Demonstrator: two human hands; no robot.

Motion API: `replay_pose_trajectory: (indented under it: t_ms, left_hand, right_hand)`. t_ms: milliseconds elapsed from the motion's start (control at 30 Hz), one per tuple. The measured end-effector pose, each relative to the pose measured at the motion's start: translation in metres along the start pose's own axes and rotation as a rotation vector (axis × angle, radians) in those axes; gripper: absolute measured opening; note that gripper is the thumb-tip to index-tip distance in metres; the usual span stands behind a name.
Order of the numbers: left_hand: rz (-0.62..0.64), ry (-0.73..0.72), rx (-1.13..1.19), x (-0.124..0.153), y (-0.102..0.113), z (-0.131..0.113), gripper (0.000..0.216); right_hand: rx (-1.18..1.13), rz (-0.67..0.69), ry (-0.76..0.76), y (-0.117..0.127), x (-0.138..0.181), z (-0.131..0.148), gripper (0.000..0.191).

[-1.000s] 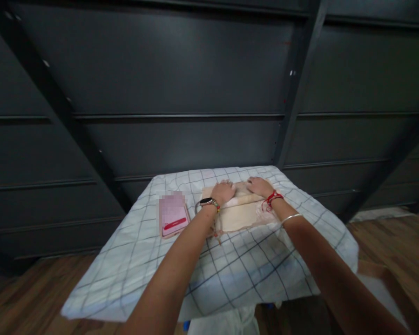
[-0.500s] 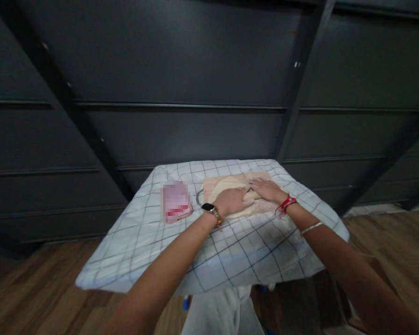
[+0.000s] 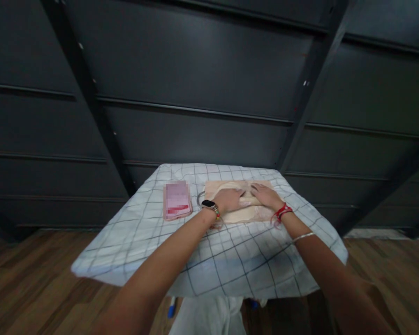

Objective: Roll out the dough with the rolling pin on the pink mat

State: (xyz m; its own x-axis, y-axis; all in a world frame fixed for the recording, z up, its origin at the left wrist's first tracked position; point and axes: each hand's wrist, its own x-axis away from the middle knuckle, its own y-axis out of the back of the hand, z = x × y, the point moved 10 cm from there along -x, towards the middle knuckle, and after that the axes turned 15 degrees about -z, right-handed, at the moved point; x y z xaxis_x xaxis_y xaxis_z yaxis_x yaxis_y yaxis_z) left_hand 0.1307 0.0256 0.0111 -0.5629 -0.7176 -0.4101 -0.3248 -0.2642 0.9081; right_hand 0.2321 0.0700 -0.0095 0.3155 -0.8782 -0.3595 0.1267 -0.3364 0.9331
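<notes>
A sheet of pale dough (image 3: pixel 236 216) lies on a light wooden board (image 3: pixel 212 185), with whitish flour-like patches at its right side. My left hand (image 3: pixel 229 199) rests on the dough from the left, fingers stretched towards the right. From the right, my right hand (image 3: pixel 267 195) lies flat on it, its fingers pointing away and to the left. Between and under the hands runs a pale roll-shaped ridge (image 3: pixel 253 203); whether it is folded dough or a rolling pin I cannot tell. Both palms hide part of the dough.
A pink phone-like object (image 3: pixel 177 200), its face blurred, lies left of the board. A grey ring-shaped handle (image 3: pixel 200 199) shows at the board's left edge. The small table carries a white checked cloth (image 3: pixel 143 242). A dark panelled wall (image 3: pixel 195 135) stands right behind it.
My view has tilted and shifted slightly. Both hands stay on the dough; the right hand has drawn slightly towards me, and the ridge lies a little differently under the hands.
</notes>
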Motion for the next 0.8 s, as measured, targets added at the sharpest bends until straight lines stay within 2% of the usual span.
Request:
replay_pose_trajectory:
  t_ms: [133,267,400,533,633,800]
  left_hand:
    - [-0.070,0.064,-0.036,-0.011,0.003,0.030,0.048]
    - [-0.064,0.084,-0.062,-0.023,-0.002,0.050,0.044]
    - [0.062,0.100,-0.055,-0.031,-0.021,0.060,0.046]
    - [0.130,0.044,0.003,-0.031,-0.031,0.054,0.042]
    - [0.123,0.040,0.017,-0.026,-0.028,0.050,0.040]
    - [0.079,0.139,0.058,-0.012,-0.012,0.047,0.034]
  right_hand:
    - [-0.019,-0.066,-0.214,0.002,-0.020,-0.019,0.054]
    - [0.019,-0.075,-0.250,-0.001,-0.033,-0.028,0.052]
    - [0.036,-0.074,-0.224,-0.005,-0.040,-0.030,0.050]
    - [0.019,-0.034,-0.174,-0.012,-0.041,-0.025,0.051]
    - [0.008,0.000,-0.131,-0.015,-0.038,-0.020,0.050]
    - [0.017,0.043,-0.017,-0.013,-0.029,-0.005,0.044]
